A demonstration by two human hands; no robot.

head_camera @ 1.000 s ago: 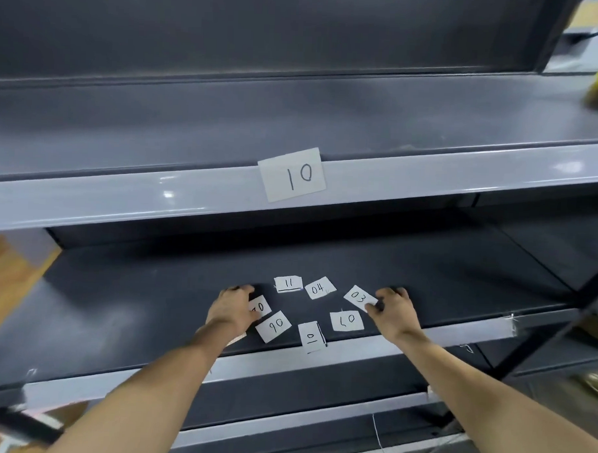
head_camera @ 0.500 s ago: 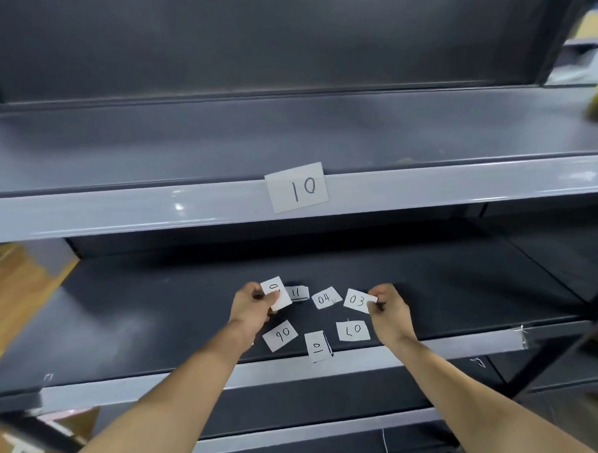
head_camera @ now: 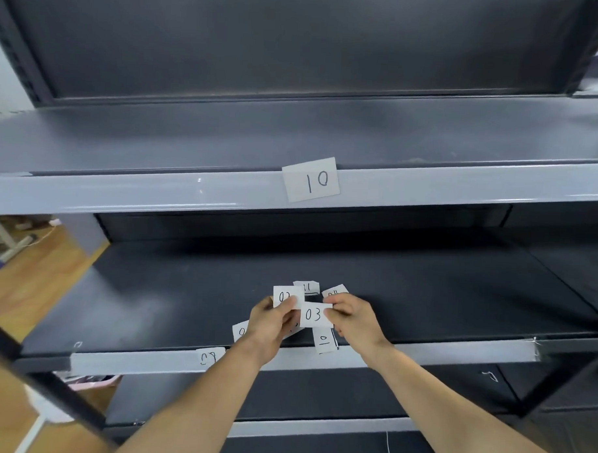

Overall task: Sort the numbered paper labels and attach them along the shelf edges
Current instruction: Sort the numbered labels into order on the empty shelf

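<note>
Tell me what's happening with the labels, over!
Left hand pinches a label, number half-hidden. Right hand pinches 03 label. 10 label stuck on upper shelf edge.

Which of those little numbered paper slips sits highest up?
The slip marked 10, stuck on the upper shelf's front edge. All the others are lower, down at the lower shelf.

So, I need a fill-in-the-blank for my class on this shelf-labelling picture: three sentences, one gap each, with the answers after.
1. The label on the upper shelf edge reads ___.
2. The right hand pinches a paper slip marked ___.
3. The label marked 11 lies on the ___ shelf.
Missing words: 10; 03; lower.
</note>
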